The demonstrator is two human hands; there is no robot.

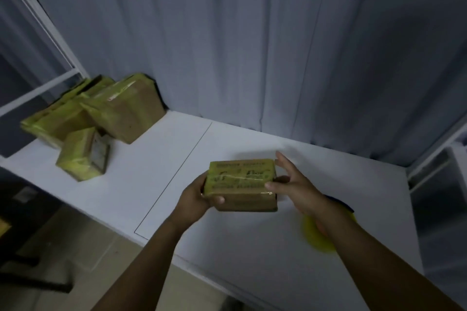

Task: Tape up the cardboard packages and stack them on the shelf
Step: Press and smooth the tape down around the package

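- Left grip (199, 197) clasps the taped package (240, 184) by its left end, over the shelf (156, 171)
- Right grip (290, 181), fingers spread straight, touches its right end
- Seems light and stiff; glossy tape may slip, so hold opposite ends

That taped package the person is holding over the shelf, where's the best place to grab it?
By its two short ends, one hand from each side. The taped package is a flat brick, wider than tall, so opposite ends should give a balanced hold. The left hand grips the left end; the right hand lies open at the right end.
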